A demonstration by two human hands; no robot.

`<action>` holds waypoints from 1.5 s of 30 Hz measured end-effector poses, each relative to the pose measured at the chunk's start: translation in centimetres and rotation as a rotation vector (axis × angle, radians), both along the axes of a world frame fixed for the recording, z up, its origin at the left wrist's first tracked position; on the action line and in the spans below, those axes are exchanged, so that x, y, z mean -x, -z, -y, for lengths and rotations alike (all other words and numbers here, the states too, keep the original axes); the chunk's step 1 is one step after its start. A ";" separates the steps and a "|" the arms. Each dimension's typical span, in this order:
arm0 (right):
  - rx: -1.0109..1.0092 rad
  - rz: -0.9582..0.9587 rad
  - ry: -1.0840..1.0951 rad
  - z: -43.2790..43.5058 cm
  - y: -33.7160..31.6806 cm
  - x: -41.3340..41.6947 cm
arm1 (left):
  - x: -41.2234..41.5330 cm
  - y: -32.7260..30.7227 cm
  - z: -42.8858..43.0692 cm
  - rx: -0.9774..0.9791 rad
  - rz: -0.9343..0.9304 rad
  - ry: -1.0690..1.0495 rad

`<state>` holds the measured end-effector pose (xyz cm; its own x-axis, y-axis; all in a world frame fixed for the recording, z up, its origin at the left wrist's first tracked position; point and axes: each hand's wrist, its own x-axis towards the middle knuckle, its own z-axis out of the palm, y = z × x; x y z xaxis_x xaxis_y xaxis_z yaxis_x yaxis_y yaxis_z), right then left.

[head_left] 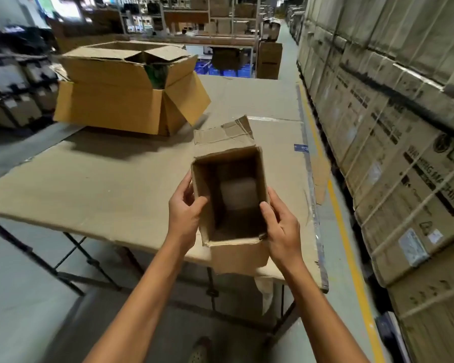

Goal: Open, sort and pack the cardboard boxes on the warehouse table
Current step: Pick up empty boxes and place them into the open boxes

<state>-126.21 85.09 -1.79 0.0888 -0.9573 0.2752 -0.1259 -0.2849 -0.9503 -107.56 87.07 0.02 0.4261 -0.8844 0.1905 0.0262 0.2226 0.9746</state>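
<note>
I grip the small open box between my left hand and right hand, thumbs hooked over its rim, above the table's near edge, seemingly checking inside; next I must judge where it belongs, perhaps the big box beyond my left hand.

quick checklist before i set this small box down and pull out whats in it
1. Grip: left hand and right hand each hold a side wall of the small box, thumbs over the rim: ok.
2. Small box top open, flaps folded out of the way: ok.
3. Contents: a pale rounded thing sits deep inside; what it is: cannot tell.
4. Bare stretch of table to the left for setting it down: ok.
5. Small box resting on the table's near edge or held above it: cannot tell.
6. Large box at the far left is open; room left inside: cannot tell.
</note>
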 end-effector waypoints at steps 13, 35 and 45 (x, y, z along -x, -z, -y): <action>0.013 -0.028 -0.598 -10.0 0.0 -20.2 | -19.6 -0.8 -20.9 -0.038 0.047 -0.287; -0.212 -0.414 -0.960 -30.6 7.5 -61.4 | -51.2 12.3 -47.5 -0.412 -0.278 -1.045; -0.330 -0.410 -0.948 -26.2 11.1 -76.1 | -63.9 13.9 -42.7 -0.379 -0.364 -1.181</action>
